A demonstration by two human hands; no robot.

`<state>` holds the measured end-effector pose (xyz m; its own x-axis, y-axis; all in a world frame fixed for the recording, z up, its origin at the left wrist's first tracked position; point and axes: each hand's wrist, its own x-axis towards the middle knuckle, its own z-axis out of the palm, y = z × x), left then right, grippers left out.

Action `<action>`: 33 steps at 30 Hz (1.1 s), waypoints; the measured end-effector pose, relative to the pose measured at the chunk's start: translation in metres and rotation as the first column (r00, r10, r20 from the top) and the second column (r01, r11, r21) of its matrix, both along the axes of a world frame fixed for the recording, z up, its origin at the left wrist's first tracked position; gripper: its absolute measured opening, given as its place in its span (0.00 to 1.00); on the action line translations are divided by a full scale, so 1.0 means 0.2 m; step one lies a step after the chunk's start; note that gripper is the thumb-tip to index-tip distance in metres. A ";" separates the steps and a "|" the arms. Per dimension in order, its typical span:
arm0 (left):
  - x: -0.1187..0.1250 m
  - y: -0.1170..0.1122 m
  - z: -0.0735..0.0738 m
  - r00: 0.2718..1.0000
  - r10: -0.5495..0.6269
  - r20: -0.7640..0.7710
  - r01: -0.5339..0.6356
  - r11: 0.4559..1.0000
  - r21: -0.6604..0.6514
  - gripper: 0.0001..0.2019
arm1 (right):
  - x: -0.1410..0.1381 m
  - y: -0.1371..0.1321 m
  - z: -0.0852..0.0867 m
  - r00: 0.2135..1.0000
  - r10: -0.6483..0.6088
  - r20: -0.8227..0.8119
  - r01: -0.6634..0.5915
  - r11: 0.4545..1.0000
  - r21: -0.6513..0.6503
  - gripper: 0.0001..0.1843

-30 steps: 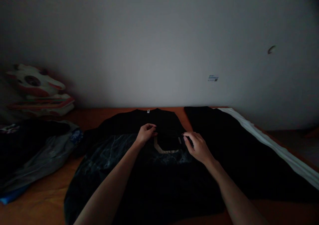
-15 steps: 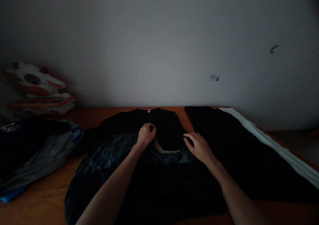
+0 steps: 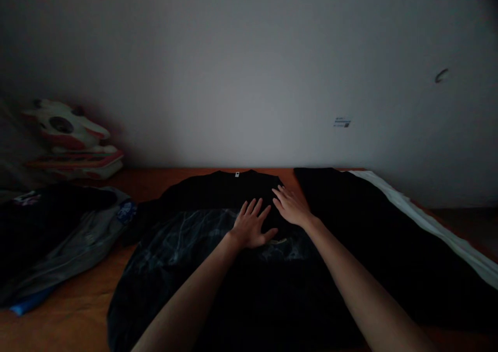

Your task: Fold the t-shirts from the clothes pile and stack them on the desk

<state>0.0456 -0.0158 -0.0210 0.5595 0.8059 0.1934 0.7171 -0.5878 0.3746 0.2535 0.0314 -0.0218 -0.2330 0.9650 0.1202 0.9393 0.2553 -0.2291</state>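
Note:
A black T-shirt (image 3: 187,238) with a pale streaky print lies spread on an orange-brown surface (image 3: 70,310), its collar tag toward the wall. My left hand (image 3: 251,226) lies flat on the shirt's upper middle, fingers spread. Just to its right, my right hand (image 3: 290,206) also rests flat on the shirt, fingers stretched toward the collar. Neither hand holds anything. A small pale patch of fabric shows right under my left hand.
A second black garment (image 3: 350,222) lies to the right over a white cloth (image 3: 428,227). A heap of dark and grey clothes (image 3: 58,238) sits at the left. A red-and-white plush toy (image 3: 66,139) leans by the wall.
Both hands have let go of the pinched fabric and now lie flat on the shirt, closer together. The pale lining that showed between them is almost covered.

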 end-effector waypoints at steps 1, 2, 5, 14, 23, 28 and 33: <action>0.00 0.00 0.00 1.000 0.005 -0.014 -0.005 1.000 -0.005 0.39 | -0.02 0.03 0.00 1.000 -0.028 0.012 0.029 0.999 -0.043 0.30; -0.01 0.00 0.00 1.000 0.009 -0.025 -0.009 1.000 -0.008 0.40 | -0.04 0.06 0.00 0.998 -0.056 0.018 0.057 0.996 -0.072 0.31; -0.01 0.01 -0.01 1.000 0.013 -0.017 -0.013 1.000 -0.004 0.41 | -0.07 0.15 -0.01 0.993 -0.116 0.015 0.117 0.989 -0.095 0.30; 0.00 0.01 -0.03 0.999 0.015 -0.043 -0.015 1.000 0.009 0.47 | -0.10 0.28 -0.08 0.979 -0.198 -0.055 0.191 0.975 -0.113 0.36; 0.00 0.07 -0.03 0.967 0.114 0.227 -0.082 0.986 -0.144 0.33 | -0.19 0.23 -0.09 0.914 -0.151 -0.376 0.209 0.971 0.117 0.28; -0.10 0.13 0.02 0.775 0.346 0.529 -0.211 0.930 -0.300 0.24 | -0.23 0.14 -0.08 0.804 -0.067 -0.591 0.253 0.938 0.238 0.29; -0.42 0.13 0.14 0.679 0.417 0.605 -0.326 0.909 -0.260 0.17 | -0.28 -0.03 -0.08 0.753 0.033 -0.657 0.224 0.926 0.303 0.23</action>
<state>-0.0381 0.0103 0.0064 -0.0104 0.9617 0.2740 0.4320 -0.2428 0.8686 0.1978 0.0263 -0.0384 0.1150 0.8410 0.5286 0.6231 0.3534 -0.6978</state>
